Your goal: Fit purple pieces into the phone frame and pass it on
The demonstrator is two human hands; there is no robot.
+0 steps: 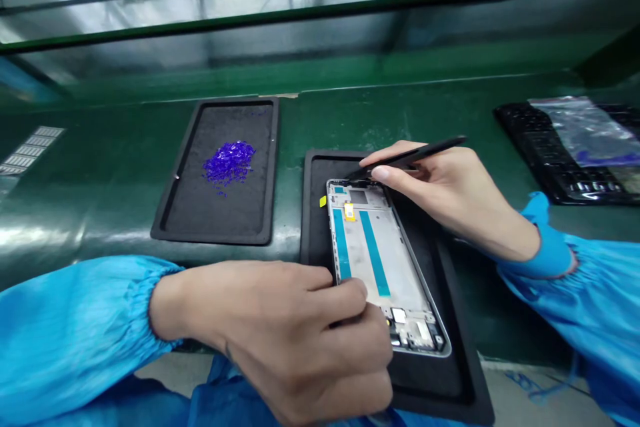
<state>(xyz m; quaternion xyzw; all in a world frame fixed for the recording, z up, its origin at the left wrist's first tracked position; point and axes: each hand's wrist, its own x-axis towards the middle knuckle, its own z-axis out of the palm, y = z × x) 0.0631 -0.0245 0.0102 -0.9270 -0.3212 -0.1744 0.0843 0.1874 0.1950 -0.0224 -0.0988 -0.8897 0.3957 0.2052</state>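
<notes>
A silver phone frame (400, 247), with teal adhesive strips and small parts at both ends, lies tilted on a black tray (320, 240). My left hand (300, 340) is curled closed at the frame's lower left edge, gripping it there; the fingertips are partly hidden. Between the thumb and fingers of my right hand (450, 180) are black tweezers (430, 149). Their tips reach the frame's top edge, and whether they pinch anything is too small to see. A yellow tab (323, 201) sticks out at the frame's upper left side.
Left of the frame, a second black tray (183, 197) carries a pile of tiny purple pieces (231, 161). At the right lies a black plastic tray (537, 157) with a clear bag (590, 130) on top. A white label sheet (33, 149) rests on the green bench (110, 167).
</notes>
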